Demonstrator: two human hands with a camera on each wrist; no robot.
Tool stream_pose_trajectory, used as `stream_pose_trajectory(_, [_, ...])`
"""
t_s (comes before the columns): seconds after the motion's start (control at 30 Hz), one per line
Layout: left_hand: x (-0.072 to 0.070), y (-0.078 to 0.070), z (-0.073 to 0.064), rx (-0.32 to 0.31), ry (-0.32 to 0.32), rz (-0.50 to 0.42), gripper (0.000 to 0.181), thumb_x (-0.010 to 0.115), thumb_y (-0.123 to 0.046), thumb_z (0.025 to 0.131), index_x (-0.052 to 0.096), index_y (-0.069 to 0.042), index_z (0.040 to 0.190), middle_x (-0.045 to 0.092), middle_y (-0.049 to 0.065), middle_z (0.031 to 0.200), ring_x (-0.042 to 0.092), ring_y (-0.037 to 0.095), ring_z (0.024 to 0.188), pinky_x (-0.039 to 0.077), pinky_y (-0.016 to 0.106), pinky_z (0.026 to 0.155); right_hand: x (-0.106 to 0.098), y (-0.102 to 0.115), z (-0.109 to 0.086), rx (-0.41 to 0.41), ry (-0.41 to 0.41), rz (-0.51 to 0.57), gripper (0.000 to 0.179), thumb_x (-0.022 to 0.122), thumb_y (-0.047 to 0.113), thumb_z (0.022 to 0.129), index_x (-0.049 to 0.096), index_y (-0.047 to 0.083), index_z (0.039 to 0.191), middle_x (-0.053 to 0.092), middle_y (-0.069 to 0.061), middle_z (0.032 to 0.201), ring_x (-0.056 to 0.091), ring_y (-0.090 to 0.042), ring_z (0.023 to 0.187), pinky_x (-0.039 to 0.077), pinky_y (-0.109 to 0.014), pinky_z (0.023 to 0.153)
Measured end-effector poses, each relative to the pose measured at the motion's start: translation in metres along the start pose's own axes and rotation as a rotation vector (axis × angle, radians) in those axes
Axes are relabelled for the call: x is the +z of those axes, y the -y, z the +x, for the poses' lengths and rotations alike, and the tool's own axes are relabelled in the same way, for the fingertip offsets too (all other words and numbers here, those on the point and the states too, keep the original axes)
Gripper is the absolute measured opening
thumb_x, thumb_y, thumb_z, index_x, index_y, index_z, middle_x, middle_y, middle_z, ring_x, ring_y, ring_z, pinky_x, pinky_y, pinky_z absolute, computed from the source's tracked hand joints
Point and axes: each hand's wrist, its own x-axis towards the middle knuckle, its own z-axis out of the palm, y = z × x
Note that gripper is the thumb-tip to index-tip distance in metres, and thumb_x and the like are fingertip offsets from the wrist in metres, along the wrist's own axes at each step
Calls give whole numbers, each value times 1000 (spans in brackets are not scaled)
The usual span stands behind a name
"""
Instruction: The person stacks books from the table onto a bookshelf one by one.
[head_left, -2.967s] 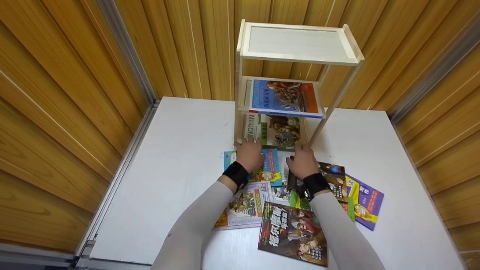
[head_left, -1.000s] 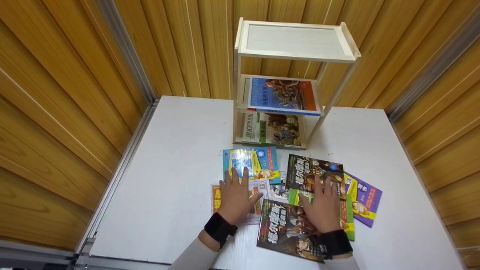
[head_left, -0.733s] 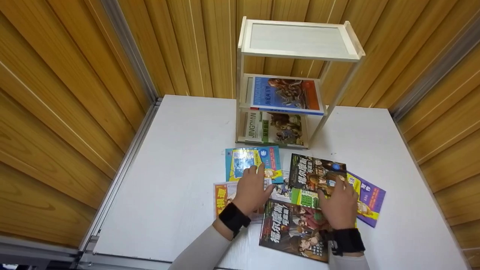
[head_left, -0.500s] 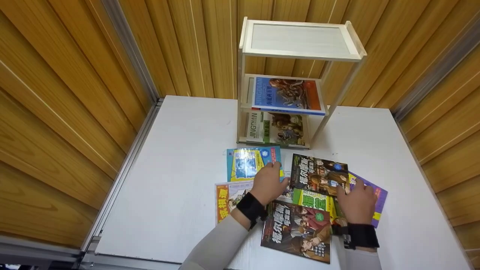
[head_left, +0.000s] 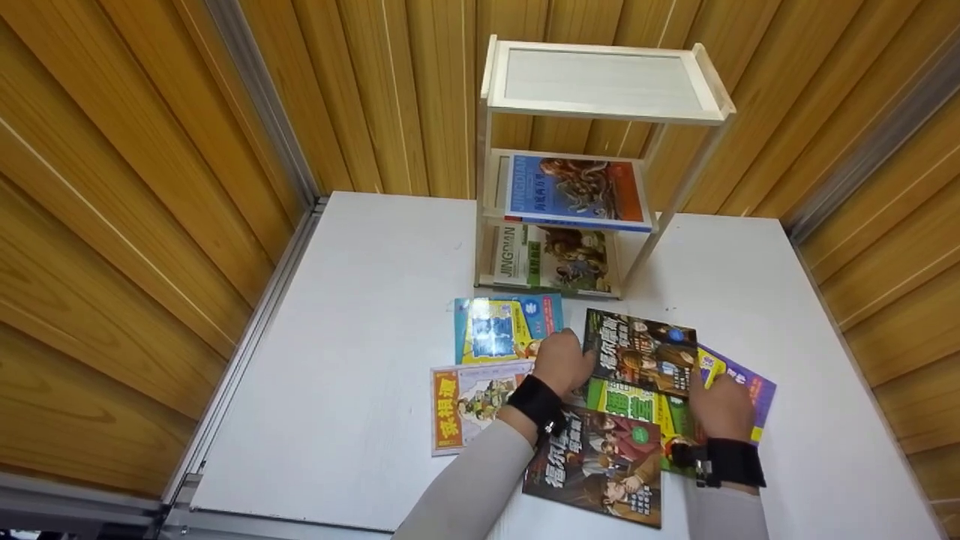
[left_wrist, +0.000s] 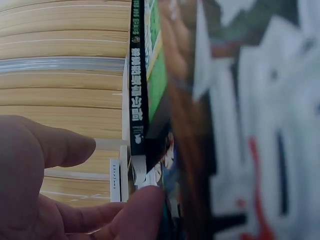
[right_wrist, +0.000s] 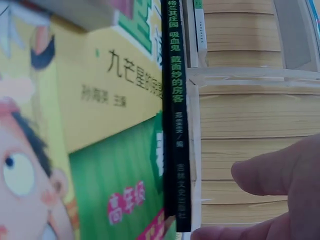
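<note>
A dark comic-style book [head_left: 637, 352] with white lettering lies on top of other books in front of the shelf. My left hand [head_left: 562, 365] is at its left edge, and my right hand [head_left: 722, 409] is by its lower right corner. Seen from the left wrist, the book's black spine [left_wrist: 136, 90] stands beyond the fingertips [left_wrist: 145, 207], with the thumb apart from it. The right wrist view likewise has the thumb held off the black spine [right_wrist: 178, 130], fingers low beside it. Under it lie a green-and-yellow book [head_left: 626, 401] and a purple book [head_left: 757, 386].
A white three-tier shelf [head_left: 600, 82] stands behind, with a blue book [head_left: 577, 191] on its middle tier and a green-and-white book [head_left: 555, 255] below. On the white table [head_left: 360, 337] also lie a teal book [head_left: 491, 330], a lilac-bordered book [head_left: 480, 405] and another dark book [head_left: 600, 469].
Both hands have come back from the front of the shelf's lowest tier, then shifted right to either side of the upper dark book. The books appear to lie where they were.
</note>
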Motion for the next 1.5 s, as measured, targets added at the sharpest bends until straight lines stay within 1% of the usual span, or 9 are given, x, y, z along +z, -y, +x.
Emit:
stream_pose_trajectory(0.13, [5,-4,3,5,15,-28,38,61,-38,106,76,-3,101,76,11,96,74,24,87,59,33,79,3,-1,-1,-15,-8,8,57,48,40,110,65,-14,102,66,-29,91,60,-36,76,42,-38,60])
stream_pose_trajectory(0.3, [11,-8,4,6,55,-50,39,61,-36,105,73,-11,77,78,9,90,74,23,83,58,33,77,8,3,-4,-47,-30,13,53,51,37,108,68,-7,82,65,-26,83,58,-34,73,39,-37,60])
stream_pose_trajectory(0.47, [14,-12,4,13,46,-38,37,62,-36,105,76,-9,84,79,9,95,74,25,89,58,34,80,12,2,-7,-84,-44,-3,57,51,34,108,62,-4,67,63,-41,101,57,-51,95,44,-51,73])
stream_pose_trajectory(0.6, [15,-14,4,29,34,-13,38,61,-37,106,78,-7,90,78,10,97,74,25,90,58,34,79,14,3,-7,-95,-49,5,59,51,32,108,63,-8,66,57,-48,114,52,-59,109,45,-62,83])
stream_pose_trajectory(0.87, [20,-15,4,18,22,50,41,58,-38,107,76,-2,111,76,11,109,73,25,102,58,33,88,18,6,-5,-40,-32,27,51,52,34,107,66,-10,84,61,-27,86,57,-36,75,41,-39,59])
stream_pose_trajectory(1.03, [22,-16,5,39,9,84,38,57,-34,107,78,-3,106,76,10,105,73,25,99,58,32,88,19,7,-5,-34,-25,31,50,53,34,107,66,-8,83,60,-18,74,56,-30,66,39,-35,54])
stream_pose_trajectory(1.23, [18,-17,6,40,0,101,34,55,-29,108,77,-8,95,77,7,95,73,22,88,58,31,77,19,7,-3,-29,-16,35,48,52,33,107,59,0,72,56,-10,64,53,-25,56,40,-33,50])
stream_pose_trajectory(1.4, [19,-18,7,44,-19,146,36,53,-26,109,77,-10,89,77,5,91,74,20,85,58,29,73,17,6,0,-29,7,29,50,51,34,107,56,3,69,56,-10,65,54,-25,58,40,-34,50])
stream_pose_trajectory(1.5, [19,-18,7,52,-49,141,37,52,-26,110,78,-9,90,77,5,90,74,21,84,58,30,74,18,5,1,-72,-24,5,50,54,30,106,57,0,66,60,-21,72,58,-32,62,43,-39,51])
